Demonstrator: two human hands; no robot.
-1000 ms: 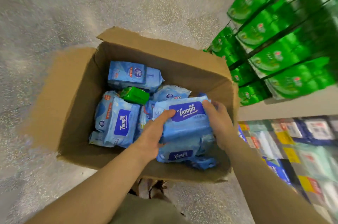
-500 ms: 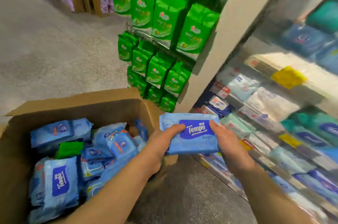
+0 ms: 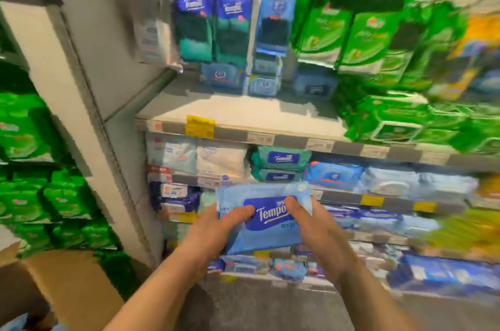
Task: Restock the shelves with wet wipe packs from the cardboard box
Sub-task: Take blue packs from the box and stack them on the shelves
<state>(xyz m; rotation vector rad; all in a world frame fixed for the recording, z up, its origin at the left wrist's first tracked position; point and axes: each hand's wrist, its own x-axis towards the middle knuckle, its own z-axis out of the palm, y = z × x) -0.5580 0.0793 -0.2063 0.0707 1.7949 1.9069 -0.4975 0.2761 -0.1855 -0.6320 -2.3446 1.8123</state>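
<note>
With the cardboard box (image 3: 67, 284) left at near left, a blue wet wipe pack (image 3: 263, 218) is gripped flat, label up, by left hand (image 3: 213, 233) and right hand (image 3: 319, 233), fingers curled around its ends, probably for level sliding onto the shelves (image 3: 270, 130).

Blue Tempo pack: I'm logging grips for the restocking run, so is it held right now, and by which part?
Yes. The blue Tempo pack is held by both hands: left hand at its left end, right hand at its right end, thumbs on the front label.
</note>
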